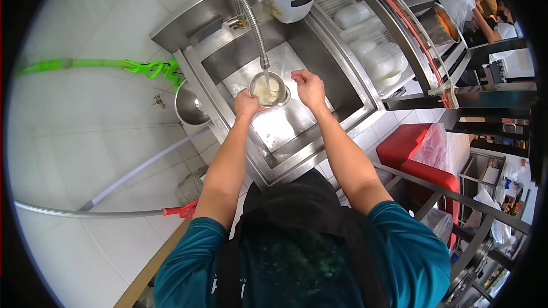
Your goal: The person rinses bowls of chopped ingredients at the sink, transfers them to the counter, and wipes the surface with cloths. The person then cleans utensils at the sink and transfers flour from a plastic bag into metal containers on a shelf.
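Note:
In the sink point(285, 131), a small round metal bowl point(283, 100) sits below the spout of a flexible spring tap point(258, 34). Water runs from the tap into it. Pale, whitish pieces point(267, 89) lie in the bowl; their kind is not clear. My left hand point(246, 104) grips the bowl's left edge, thumb at the rim. Just right of the bowl, my right hand point(310, 89) hovers apart from it, fingers loosely bent and holding nothing visible.
A pump bottle point(258, 0) and a white plastic tub point(289, 0) stand behind the sink. White bowls point(385, 61) fill a rack at right. A larger metal bowl point(191, 104) hangs left. A red bin point(402, 145) stands lower right. Another person's arm point(485, 25) shows far right.

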Available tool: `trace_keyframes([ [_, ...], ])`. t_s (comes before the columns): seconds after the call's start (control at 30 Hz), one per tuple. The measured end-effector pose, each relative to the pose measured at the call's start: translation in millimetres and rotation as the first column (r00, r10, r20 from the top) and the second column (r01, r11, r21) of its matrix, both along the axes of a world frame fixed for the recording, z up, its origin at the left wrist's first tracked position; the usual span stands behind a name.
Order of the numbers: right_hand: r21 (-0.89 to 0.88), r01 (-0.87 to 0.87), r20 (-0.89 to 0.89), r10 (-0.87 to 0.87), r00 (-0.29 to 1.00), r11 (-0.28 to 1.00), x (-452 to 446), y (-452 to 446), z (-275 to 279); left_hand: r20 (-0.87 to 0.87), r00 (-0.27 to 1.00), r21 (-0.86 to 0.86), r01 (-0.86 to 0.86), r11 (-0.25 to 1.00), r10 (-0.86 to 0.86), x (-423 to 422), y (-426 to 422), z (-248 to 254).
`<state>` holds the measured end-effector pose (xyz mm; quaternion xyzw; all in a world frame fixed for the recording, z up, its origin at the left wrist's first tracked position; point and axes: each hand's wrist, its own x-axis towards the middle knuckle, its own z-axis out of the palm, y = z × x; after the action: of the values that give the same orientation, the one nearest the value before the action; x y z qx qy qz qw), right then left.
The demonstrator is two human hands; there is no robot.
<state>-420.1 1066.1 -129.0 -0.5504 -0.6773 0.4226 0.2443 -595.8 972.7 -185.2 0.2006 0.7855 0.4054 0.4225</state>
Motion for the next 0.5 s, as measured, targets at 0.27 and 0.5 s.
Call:
trace_keyframes([
  [0.27,-0.017,-0.056,-0.012,0.056,0.998,0.998,-30.9,-13.0,-2.8,0.009,0.998,0.042,-0.069,0.997,0.069,3.6,-17.9,6.7],
  [0.5,0.022,-0.189,0.155,0.183,0.971,0.982,-35.5,-31.1,-39.8,-0.156,0.967,-0.082,0.192,0.978,-0.203,27.6,0.6,58.8],
])
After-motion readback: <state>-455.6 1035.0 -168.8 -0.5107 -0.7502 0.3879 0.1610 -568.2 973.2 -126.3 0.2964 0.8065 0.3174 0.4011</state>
